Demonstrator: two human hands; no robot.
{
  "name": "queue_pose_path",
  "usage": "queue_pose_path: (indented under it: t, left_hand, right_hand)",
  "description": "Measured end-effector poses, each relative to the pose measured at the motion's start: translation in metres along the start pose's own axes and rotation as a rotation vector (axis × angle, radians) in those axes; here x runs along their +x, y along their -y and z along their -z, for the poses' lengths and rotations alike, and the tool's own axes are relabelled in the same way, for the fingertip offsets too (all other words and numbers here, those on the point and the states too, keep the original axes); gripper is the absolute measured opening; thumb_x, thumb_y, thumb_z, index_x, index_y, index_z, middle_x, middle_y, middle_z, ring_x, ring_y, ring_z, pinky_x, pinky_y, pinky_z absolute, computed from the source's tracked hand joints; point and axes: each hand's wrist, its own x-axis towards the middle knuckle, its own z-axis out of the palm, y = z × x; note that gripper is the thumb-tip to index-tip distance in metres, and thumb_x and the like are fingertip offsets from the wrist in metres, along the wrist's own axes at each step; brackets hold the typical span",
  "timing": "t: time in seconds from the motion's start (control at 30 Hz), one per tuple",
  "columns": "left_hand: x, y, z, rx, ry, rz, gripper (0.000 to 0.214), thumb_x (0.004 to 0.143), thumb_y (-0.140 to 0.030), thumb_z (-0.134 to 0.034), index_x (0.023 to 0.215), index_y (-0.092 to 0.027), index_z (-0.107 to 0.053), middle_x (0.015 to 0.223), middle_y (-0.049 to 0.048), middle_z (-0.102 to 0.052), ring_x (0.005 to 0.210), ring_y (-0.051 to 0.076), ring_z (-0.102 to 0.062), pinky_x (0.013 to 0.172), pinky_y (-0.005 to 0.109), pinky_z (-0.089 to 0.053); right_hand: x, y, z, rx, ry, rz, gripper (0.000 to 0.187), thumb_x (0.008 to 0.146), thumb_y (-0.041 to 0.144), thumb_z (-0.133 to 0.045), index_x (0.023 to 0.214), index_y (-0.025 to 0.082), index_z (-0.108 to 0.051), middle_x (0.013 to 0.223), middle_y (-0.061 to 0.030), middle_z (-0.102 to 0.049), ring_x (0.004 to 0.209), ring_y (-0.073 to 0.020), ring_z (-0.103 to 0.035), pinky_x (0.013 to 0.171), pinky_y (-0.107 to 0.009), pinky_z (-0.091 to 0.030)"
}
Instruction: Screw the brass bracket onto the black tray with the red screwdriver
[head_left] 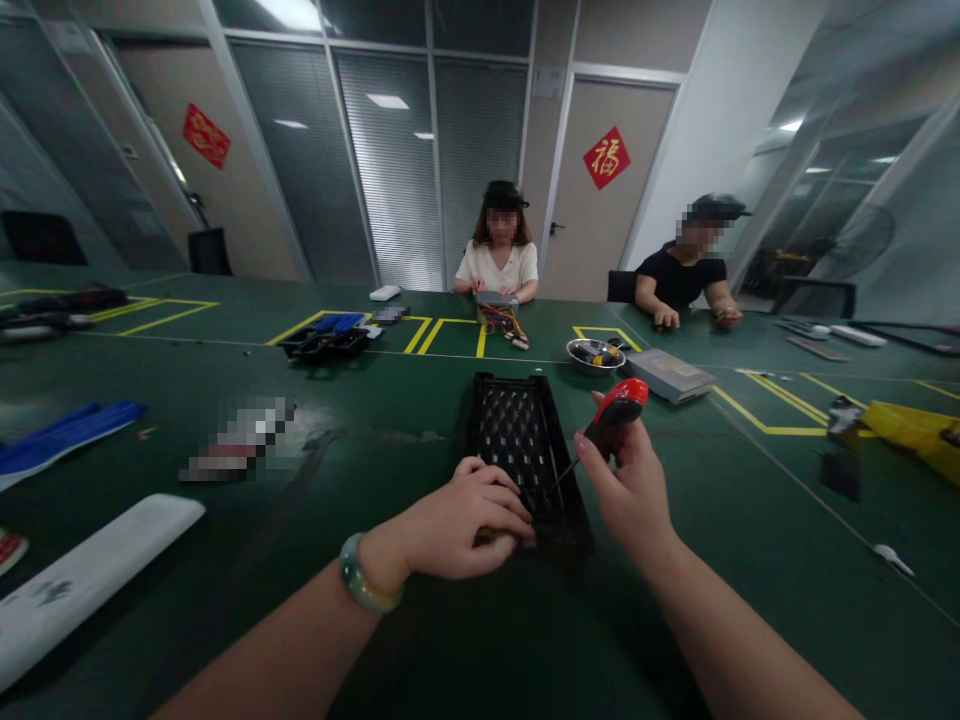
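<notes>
A black perforated metal case point(517, 430) lies lengthwise on the green table in front of me. My left hand point(465, 520) rests on its near end, fingers curled and pressed down on it. My right hand point(630, 480) is closed round a screwdriver point(611, 415) with a red and black handle. Its thin shaft slants down to the left and its tip meets the case close to my left fingers. A green bead bracelet point(364, 578) sits on my left wrist.
A metal bowl point(594, 354) and a grey drive unit point(671, 374) lie beyond my right hand. A black tray point(326, 342) stands far left, cables point(504, 324) lie before a seated person. Another person sits far right. White board point(82, 580) near left, yellow object point(911, 432) right.
</notes>
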Motion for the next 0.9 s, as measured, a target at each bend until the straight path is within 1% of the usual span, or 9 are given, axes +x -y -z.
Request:
queue_pose_path:
  t: [0.23, 0.37, 0.57, 0.77, 0.83, 0.9]
  left_hand:
    - [0.0, -0.001, 0.0, -0.002, 0.004, -0.003, 0.032, 0.086, -0.019, -0.057, 0.112, -0.032, -0.07, 0.113, -0.003, -0.072, 0.111, 0.022, -0.054, 0.103, 0.042, -0.021]
    - [0.0, -0.001, 0.001, -0.008, 0.0, -0.002, 0.031, 0.086, -0.019, -0.056, 0.111, -0.032, -0.071, 0.112, -0.0029, -0.072, 0.11, 0.022, -0.054, 0.102, 0.041, -0.022]
    - [0.0, 0.0, 0.001, -0.013, -0.017, -0.007, 0.031, 0.086, -0.019, -0.056, 0.109, -0.033, -0.071, 0.11, -0.0033, -0.073, 0.109, 0.021, -0.055, 0.103, 0.041, -0.022]
    - [0.0, 0.001, 0.001, -0.012, -0.029, -0.011, 0.031, 0.086, -0.019, -0.055, 0.108, -0.034, -0.071, 0.111, -0.0036, -0.072, 0.11, 0.021, -0.055, 0.103, 0.041, -0.021]
    - [-0.001, 0.002, 0.001, -0.009, -0.029, -0.008, 0.03, 0.086, -0.019, -0.055, 0.107, -0.033, -0.071, 0.112, -0.004, -0.072, 0.11, 0.021, -0.054, 0.103, 0.041, -0.021]
    - [-0.001, 0.002, 0.001, -0.011, -0.026, -0.007, 0.03, 0.086, -0.019, -0.055, 0.107, -0.033, -0.071, 0.112, -0.0043, -0.072, 0.111, 0.021, -0.054, 0.102, 0.04, -0.021]
  right_hand:
    - [-0.003, -0.004, -0.01, -0.049, 0.037, 0.009, 0.043, 0.09, 0.036, -0.06, 0.13, 0.021, -0.051, 0.101, -0.0069, -0.067, 0.083, -0.0217, -0.061, 0.079, -0.038, -0.048]
    - [-0.003, -0.006, -0.011, -0.034, 0.048, -0.01, 0.046, 0.091, 0.036, -0.06, 0.133, 0.021, -0.049, 0.102, -0.0064, -0.067, 0.085, -0.0224, -0.062, 0.081, -0.038, -0.048]
    - [-0.002, -0.011, -0.011, -0.066, 0.041, -0.03, 0.047, 0.09, 0.038, -0.061, 0.132, 0.021, -0.05, 0.098, -0.0068, -0.067, 0.081, -0.0226, -0.061, 0.08, -0.039, -0.048]
    - [0.005, -0.016, -0.007, 0.07, -0.023, -0.076, 0.049, 0.087, 0.04, -0.064, 0.131, 0.022, -0.051, 0.1, -0.0061, -0.066, 0.087, -0.0227, -0.061, 0.082, -0.039, -0.048]
    - [0.009, -0.018, -0.004, 0.127, -0.063, -0.114, 0.049, 0.085, 0.04, -0.066, 0.129, 0.022, -0.053, 0.098, -0.0047, -0.064, 0.087, -0.0218, -0.06, 0.08, -0.037, -0.048]
    - [0.012, -0.022, -0.002, 0.212, -0.096, -0.184, 0.048, 0.083, 0.04, -0.068, 0.125, 0.021, -0.056, 0.096, -0.0035, -0.064, 0.084, -0.0201, -0.059, 0.074, -0.033, -0.046]
